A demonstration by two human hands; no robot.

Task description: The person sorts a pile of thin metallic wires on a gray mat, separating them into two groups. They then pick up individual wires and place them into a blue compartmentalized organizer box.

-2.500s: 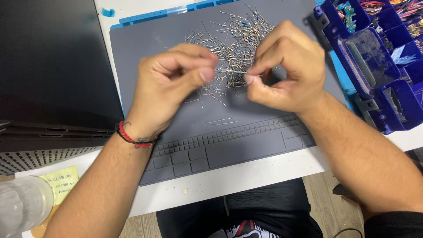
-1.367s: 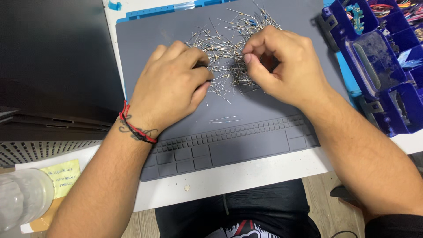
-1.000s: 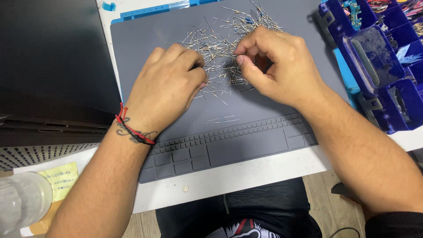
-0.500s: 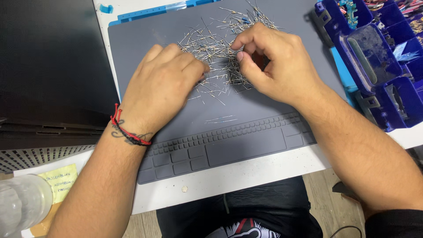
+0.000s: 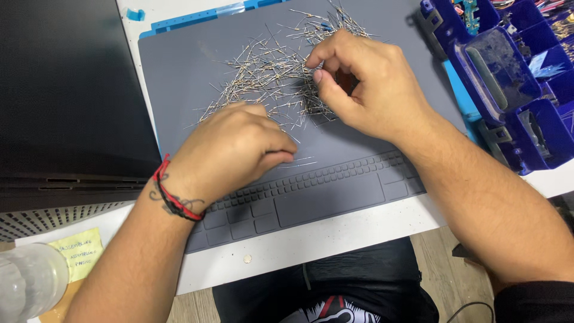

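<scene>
Head view, looking down at my bench. Nearest: my lap in dark clothes, wood floor below, clear plastic bottle (image 5: 27, 281) bottom left beside a yellow sticky note (image 5: 76, 260). Then white table (image 5: 335, 230) w/ a grey silicone work mat (image 5: 335, 185) on it, moulded compartments along its near edge. My left hand (image 5: 230, 152), red-and-black cord bracelet (image 5: 170, 194) on the wrist, sits knuckles-up w/ fingers curled under at the near edge of the pile; can't tell if it grips anything. A couple of loose pieces lie just beside its fingertips, apart from the rest. My right hand (image 5: 371, 87) is further out, thumb and forefinger pinched narrow at the pile's right side; looks closed on one or two leads, but too small to be sure. Pile of thin wire-leaded components (image 5: 272, 72) spreads over the mat's far half, tangled and unsorted. Judgement: early days, nearly the whole heap is left, only those few strays pulled clear. Far right: blue compartment organiser box (image 5: 514, 78), lid open, small parts inside. Left: black flat panel (image 5: 66, 90), maybe a closed laptop. Far edge: blue tape strip (image 5: 197, 18).
</scene>
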